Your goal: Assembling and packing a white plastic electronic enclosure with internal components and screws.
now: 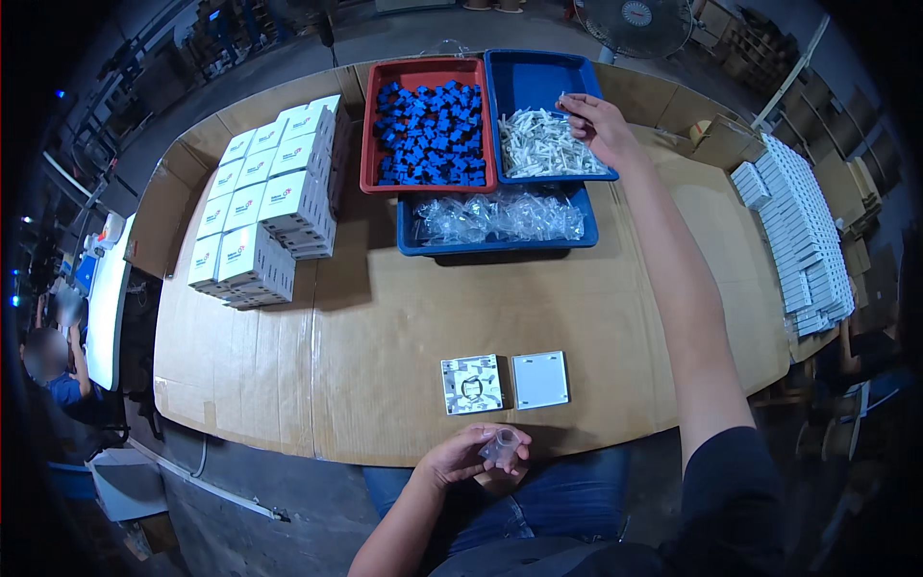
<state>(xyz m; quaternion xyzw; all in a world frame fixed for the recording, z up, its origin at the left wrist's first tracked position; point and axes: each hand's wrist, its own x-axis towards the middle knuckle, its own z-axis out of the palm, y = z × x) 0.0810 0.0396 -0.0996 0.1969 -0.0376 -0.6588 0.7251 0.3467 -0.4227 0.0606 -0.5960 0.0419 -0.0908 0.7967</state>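
Close to the table's near edge, my left hand [452, 460] is closed around a small clear plastic piece [500, 446] with a round open mouth, perhaps a little bag. Reaching far out, my right hand [598, 127] is pinched over a blue tray [538, 69] of small white slender pieces [546, 144]. A tiny pale thing shows at its fingertips, too small to name. Just beyond my left hand lie an open square white casing [471, 385] with a round hole in its middle and, beside it, a flat square white cover [540, 380].
A red tray [369, 144] of blue plastic pieces [430, 130] stands left of the blue tray. In front, another blue tray [495, 249] holds clear plastic items [500, 217]. White boxes [260, 207] are stacked at left, white casings [793, 240] at right. Cardboard walls [663, 96] edge the table.
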